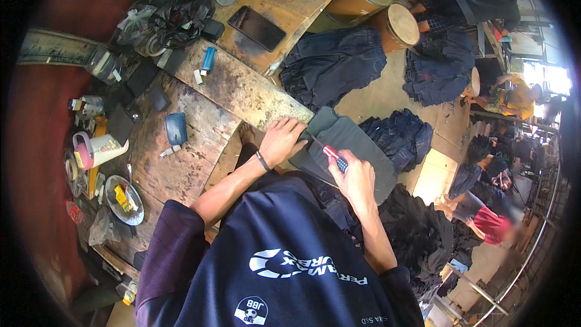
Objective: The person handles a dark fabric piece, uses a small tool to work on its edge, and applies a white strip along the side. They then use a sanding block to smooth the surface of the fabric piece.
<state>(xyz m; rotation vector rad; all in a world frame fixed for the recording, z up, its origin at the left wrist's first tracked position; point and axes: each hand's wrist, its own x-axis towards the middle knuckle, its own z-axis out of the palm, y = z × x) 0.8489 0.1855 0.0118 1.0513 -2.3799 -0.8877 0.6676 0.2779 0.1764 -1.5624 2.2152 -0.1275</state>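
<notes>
My right hand (356, 178) is closed round the red, white and blue handle of a thin-shafted hand tool (334, 156). Its slim metal shaft points up and left, its tip close to a dark grey fabric piece (357, 148); whether it touches, I cannot tell. That flat piece reaches from the end of a worn wooden board (242, 88) down over my lap. My left hand (282, 142), with a dark band at the wrist, lies with its fingers stretched over the board's end. Its thumb rests by the fabric's left edge.
On the bench are a phone (257, 28), a blue lighter (208, 60), a blue roll-shaped piece (176, 128), a plate (125, 200) and a jug (101, 150). Dark garments (333, 60) lie in piles on the floor to the right. Other people work farther right.
</notes>
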